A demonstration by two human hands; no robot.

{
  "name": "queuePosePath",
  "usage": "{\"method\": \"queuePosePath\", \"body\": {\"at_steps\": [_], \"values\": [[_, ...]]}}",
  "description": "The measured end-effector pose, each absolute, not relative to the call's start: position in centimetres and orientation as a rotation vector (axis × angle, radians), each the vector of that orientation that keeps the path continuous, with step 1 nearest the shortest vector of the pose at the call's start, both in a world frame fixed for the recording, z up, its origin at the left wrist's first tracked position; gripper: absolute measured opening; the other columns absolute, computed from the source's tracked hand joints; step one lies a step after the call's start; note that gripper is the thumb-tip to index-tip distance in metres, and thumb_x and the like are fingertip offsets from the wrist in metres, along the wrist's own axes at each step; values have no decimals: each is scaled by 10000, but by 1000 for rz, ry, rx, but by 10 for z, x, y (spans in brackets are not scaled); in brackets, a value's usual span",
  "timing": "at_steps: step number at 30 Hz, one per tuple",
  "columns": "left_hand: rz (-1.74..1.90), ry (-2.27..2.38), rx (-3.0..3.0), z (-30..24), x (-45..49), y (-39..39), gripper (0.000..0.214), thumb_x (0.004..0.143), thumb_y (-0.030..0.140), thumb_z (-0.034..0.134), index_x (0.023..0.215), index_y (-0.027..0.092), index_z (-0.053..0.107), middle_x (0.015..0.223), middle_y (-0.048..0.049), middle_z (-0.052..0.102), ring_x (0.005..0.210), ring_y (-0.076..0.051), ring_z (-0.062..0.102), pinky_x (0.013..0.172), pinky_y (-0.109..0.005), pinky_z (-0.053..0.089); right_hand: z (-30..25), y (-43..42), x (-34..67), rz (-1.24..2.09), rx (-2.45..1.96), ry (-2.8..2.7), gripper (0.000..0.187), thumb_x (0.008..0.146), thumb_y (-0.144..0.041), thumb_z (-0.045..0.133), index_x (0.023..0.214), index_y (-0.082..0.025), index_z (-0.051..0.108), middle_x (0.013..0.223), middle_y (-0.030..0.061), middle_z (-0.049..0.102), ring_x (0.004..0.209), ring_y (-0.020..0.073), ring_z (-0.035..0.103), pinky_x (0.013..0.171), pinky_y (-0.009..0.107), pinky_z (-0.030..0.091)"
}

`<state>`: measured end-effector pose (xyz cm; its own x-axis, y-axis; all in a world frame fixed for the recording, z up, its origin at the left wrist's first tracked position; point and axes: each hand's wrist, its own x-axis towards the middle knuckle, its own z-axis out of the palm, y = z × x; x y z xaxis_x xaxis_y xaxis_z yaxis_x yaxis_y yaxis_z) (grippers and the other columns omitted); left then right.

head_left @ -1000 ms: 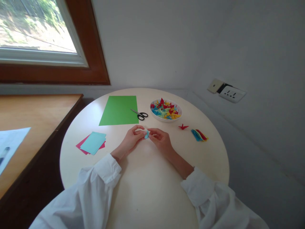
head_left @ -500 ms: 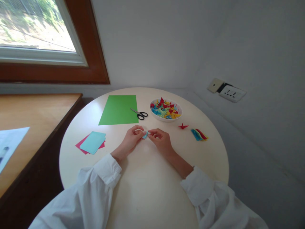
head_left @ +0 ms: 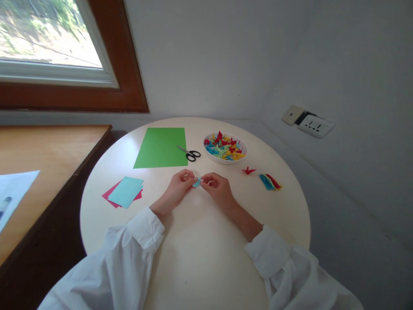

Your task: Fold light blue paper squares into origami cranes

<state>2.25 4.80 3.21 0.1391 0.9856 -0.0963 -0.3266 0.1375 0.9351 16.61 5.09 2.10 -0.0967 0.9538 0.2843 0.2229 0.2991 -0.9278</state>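
Paper squares [head_left: 126,192]: light blue ones lie over pink ones on the left of the counter [head_left: 206,258], pink corners showing on both sides.
Green sheet [head_left: 158,148]: flat on the counter, beyond the squares and to their right.
Left hand [head_left: 179,186]: thumb and fingers pinch the folded blue piece [head_left: 196,182] at its left side.
Scissors [head_left: 188,153]: black-handled, blades over the sheet's right edge.
Folded blue piece: small, held between both hands near the middle; its folds are too small to read.
Right hand [head_left: 219,189]: thumb and fingertips pinch the piece's right side.
White bowl [head_left: 226,162]: round, filled with small folded paper shapes [head_left: 222,146] in red, yellow, blue and pale green, a red tip poking above the far rim.
Red paper bird [head_left: 248,171]: outside the bowl, near its right front.
Coloured strips [head_left: 270,182]: blue, pale, red and yellow, bunched together farthest right.
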Motion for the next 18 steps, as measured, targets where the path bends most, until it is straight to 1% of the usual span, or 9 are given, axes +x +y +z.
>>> {"method": "queuePosePath", "body": {"at_steps": [4, 9, 11, 18], "values": [[1145, 971, 1033, 33, 22, 48, 229, 566, 240, 707, 645, 140, 516, 489, 53, 513, 470, -55, 484, 479, -177, 337, 21, 53, 167, 965, -1095, -1610, 106, 633, -266, 625, 646, -173, 574, 636, 2, 600, 549, 112, 533, 513, 233, 429], [1147, 997, 1092, 31, 22, 49, 243, 574, 263, 710, 667, 140, 523, 492, 50, 521, 440, -46, 458, 442, -170, 298, 20, 52, 166, 908, -1090, -1654, 83, 644, -245, 595, 621, -180, 549, 612, -15, 574, 543, 103, 516, 517, 225, 416], [1136, 991, 1103, 31, 22, 49, 261, 575, 281, 716, 689, 141, 527, 506, 39, 547, 458, -60, 488, 456, -176, 318, 20, 51, 166, 903, -1083, -1655, 74, 649, -247, 589, 634, -182, 557, 614, -15, 579, 544, 104, 519, 515, 224, 417], [1061, 895, 1057, 25, 17, 53, 322, 562, 292, 743, 767, 136, 549, 607, -18, 643, 596, -120, 603, 588, -225, 427, 20, 49, 166, 839, -1125, -1631, 28, 651, -212, 577, 642, -186, 580, 613, -9, 596, 553, 113, 531, 520, 229, 418]]}}
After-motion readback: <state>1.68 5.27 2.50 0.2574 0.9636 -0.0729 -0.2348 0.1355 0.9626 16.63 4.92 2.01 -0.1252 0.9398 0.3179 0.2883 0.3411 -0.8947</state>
